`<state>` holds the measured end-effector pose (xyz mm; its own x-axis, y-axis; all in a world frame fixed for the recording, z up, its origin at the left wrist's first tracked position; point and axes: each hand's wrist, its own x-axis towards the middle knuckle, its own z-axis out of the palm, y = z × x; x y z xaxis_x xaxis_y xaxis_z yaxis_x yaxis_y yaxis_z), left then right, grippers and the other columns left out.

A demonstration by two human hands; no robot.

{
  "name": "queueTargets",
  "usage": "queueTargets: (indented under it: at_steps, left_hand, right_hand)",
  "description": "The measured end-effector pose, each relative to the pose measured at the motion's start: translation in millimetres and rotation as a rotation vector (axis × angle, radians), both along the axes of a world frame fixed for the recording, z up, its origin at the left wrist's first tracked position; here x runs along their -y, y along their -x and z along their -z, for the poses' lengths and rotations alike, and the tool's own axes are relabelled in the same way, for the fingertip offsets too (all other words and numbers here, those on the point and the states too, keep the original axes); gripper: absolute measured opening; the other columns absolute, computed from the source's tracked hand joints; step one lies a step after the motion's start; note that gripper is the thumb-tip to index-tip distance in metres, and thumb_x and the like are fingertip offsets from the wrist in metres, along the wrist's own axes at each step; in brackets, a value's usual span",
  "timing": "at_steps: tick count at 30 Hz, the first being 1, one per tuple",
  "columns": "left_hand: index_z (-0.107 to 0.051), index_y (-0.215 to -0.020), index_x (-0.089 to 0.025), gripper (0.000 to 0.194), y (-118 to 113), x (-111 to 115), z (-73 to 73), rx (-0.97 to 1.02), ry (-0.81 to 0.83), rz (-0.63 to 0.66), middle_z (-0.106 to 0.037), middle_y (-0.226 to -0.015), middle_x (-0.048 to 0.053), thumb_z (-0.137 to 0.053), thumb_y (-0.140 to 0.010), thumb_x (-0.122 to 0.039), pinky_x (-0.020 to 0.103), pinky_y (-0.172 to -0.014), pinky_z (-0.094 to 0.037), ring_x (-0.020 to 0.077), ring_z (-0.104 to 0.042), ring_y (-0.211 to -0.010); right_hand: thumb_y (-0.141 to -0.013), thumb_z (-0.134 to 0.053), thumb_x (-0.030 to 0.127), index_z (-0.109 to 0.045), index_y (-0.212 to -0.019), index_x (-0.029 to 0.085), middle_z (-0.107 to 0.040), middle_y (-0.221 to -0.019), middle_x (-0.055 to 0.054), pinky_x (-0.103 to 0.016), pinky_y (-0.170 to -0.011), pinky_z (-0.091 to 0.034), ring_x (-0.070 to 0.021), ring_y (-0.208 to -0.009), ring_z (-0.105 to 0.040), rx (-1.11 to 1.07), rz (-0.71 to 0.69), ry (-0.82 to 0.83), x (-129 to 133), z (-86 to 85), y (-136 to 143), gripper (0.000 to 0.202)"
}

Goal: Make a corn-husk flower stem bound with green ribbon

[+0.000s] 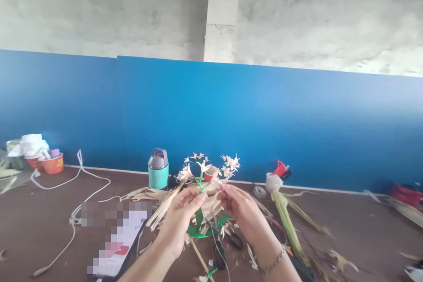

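My left hand (181, 218) is closed, with thumb and fingers pinching the green-wrapped stem of a handmade flower (202, 167). Pale, pointed petals branch out above that grip. My right hand (243, 211) is held up just to the right, its fingertips pressed together beside the flowers; what they hold is blurred. Green tape (198, 220) hangs under my left fingers and lies in a loop on the table. Between my wrists are black-handled scissors (234, 241), a thin stick (200, 255) and scattered dried husks (211, 209).
A turquoise flask (158, 172) stands at the back of the brown table (42, 224), before a blue partition (264, 119). A phone (119, 246) lies left of my forearm, near a white cable (74, 220). Green stalks (287, 224) and a tape roll (259, 191) are on the right.
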<state>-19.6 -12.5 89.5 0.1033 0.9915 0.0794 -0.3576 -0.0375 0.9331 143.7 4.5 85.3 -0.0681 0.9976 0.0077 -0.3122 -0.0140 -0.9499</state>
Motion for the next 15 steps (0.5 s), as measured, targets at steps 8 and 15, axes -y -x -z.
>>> queueTargets:
  at_steps: [8,15]
  left_hand:
    - [-0.068,-0.069,-0.017,0.017,-4,1,2.5,0.041,-0.038,-0.009,-0.063,-0.064,-0.001,-0.073,-0.067,-0.033,0.022,-0.065,-0.04,0.0132,-0.054,-0.067]
    - [-0.067,-0.068,-0.016,0.019,-5,1,4.7,-0.064,-0.08,-0.029,-0.061,-0.061,0.0,-0.07,-0.071,-0.035,0.021,-0.059,-0.038,0.0129,-0.052,-0.063]
  right_hand:
    - [-0.072,-0.068,0.042,-0.062,-0.064,0.013,-0.056,-0.056,0.001,-0.024,-0.043,-0.008,-0.0045,-0.043,-0.021,0.117,-0.24,-0.087,12,-2.4,21,0.031]
    - [-0.067,-0.071,0.04,-0.055,-0.058,0.014,-0.052,-0.05,0.003,-0.022,-0.042,-0.011,-0.0036,-0.041,-0.023,0.07,-0.124,-0.067,15,-2.0,27,0.032]
